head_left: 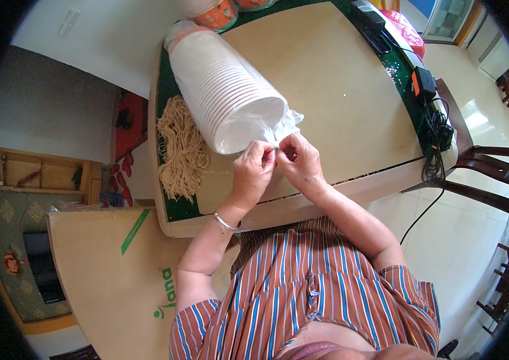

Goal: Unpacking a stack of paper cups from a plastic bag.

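Observation:
A long stack of white nested paper bowls (224,78) lies on its side on the table, wrapped in a thin clear plastic bag. The bag's gathered mouth (284,127) bunches up at the near end of the stack. Just in front of it, my left hand (253,171) and my right hand (302,163) meet fingertip to fingertip. Both are closed in a pinch; whatever lies between the fingers is too small to make out. To the left of the stack rests a loose bundle of cream strings (181,150), one strand trailing toward my left wrist.
The table (350,84) has a tan board over green cloth. More orange-patterned bowls (215,15) stand at the far edge. Along the right side run black adapters and cables (425,84). A large cardboard box (104,264) is at the lower left, dark wooden chairs (500,174) at the right.

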{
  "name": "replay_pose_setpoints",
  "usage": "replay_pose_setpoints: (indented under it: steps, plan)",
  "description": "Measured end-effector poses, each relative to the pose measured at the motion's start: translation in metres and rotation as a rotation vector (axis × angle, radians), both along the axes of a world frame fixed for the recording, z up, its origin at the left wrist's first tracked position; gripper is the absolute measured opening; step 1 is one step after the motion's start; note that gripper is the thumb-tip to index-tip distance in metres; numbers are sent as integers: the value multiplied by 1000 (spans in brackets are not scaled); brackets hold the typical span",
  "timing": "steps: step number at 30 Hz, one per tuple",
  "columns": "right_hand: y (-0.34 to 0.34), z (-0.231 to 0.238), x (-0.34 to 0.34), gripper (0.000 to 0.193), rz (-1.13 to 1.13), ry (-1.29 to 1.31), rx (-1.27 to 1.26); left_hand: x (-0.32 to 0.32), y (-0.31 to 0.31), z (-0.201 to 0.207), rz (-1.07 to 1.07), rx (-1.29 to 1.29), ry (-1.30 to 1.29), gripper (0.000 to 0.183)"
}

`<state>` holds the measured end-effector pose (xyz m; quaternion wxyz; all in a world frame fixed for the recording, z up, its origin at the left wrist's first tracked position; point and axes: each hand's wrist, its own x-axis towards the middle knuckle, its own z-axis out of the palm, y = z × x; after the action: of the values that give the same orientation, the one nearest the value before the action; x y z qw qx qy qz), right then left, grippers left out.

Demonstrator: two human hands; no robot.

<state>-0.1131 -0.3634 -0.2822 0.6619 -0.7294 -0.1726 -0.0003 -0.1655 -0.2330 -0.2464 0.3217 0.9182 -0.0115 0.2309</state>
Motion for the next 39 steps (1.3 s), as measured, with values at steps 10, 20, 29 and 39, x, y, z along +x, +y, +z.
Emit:
replay_pose_setpoints:
  steps: [10,20,29,39]
  plan:
    - [-3,3,4,15,41,60,-53,4,4,-2,-41,102,-41,16]
    - [-9,15,14,13,112,35,-266,8,15,2,-251,518,-101,24]
    - [-11,4,19,14,210,243,-95,14,18,11,-304,423,-79,21]
    - [-16,1,22,18,386,514,277,12,11,9,-204,49,-23,20]
